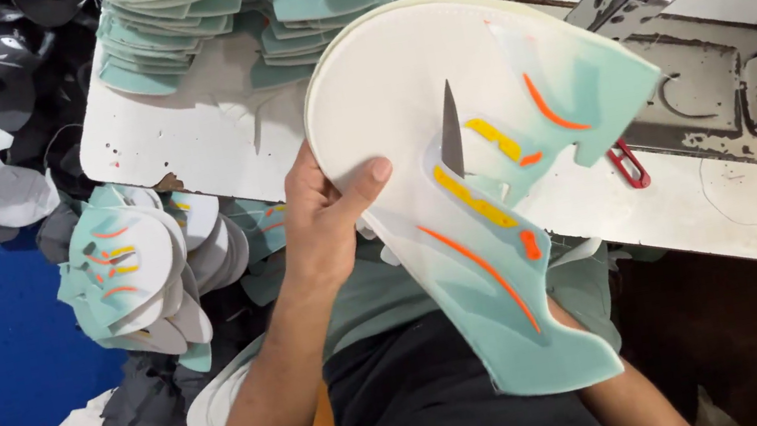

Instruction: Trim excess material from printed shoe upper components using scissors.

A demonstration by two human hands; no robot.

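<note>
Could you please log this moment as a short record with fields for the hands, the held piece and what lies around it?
Left hand: left hand holds the curved shoe-upper piece by its inner edge, thumb on top
Right hand: hidden behind the piece; only a forearm shows
Held piece: white and mint, with orange and yellow stripes, tilted up toward the camera
Table: white work table with a sewing machine
Stacks: mint pieces piled at the table's far edge; matching pieces heaped at the left
Small item: red clip on the table
</note>
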